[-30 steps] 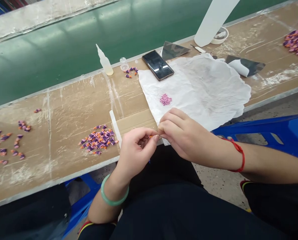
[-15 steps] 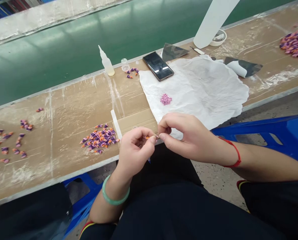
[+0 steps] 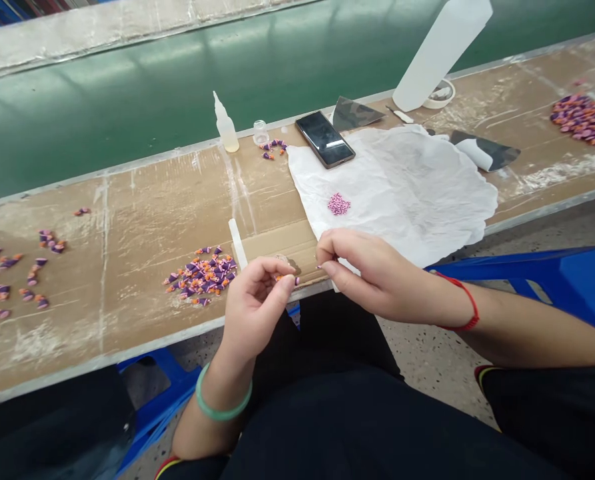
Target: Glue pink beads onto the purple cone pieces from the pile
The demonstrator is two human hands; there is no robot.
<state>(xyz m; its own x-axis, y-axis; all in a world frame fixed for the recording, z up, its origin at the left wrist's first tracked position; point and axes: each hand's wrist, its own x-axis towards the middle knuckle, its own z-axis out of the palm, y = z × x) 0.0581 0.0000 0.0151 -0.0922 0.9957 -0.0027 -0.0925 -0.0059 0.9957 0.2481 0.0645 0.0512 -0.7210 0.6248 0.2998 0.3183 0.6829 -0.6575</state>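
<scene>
My left hand (image 3: 257, 303) pinches a small purple and orange piece (image 3: 283, 278) between thumb and fingers, just over the near edge of the brown table (image 3: 142, 220). A few centimetres to its right, my right hand (image 3: 364, 270) has its fingers pressed together in a pinch; what they hold is too small to name. A heap of several purple and orange pieces (image 3: 202, 275) lies on the table left of my left hand. A small pile of pink beads (image 3: 338, 204) sits on a crumpled white sheet (image 3: 412, 187) beyond my right hand.
A glue bottle (image 3: 226, 125), a small clear cap (image 3: 260, 132) and a black phone (image 3: 325, 139) stand along the far edge. More purple pieces lie at the far left (image 3: 12, 273) and far right (image 3: 584, 119). A green conveyor belt (image 3: 127, 93) runs behind. A blue stool (image 3: 542, 273) is at my right.
My hands, which met at the fingertips over the small piece, have drawn a little apart. The view has tilted slightly downward.
</scene>
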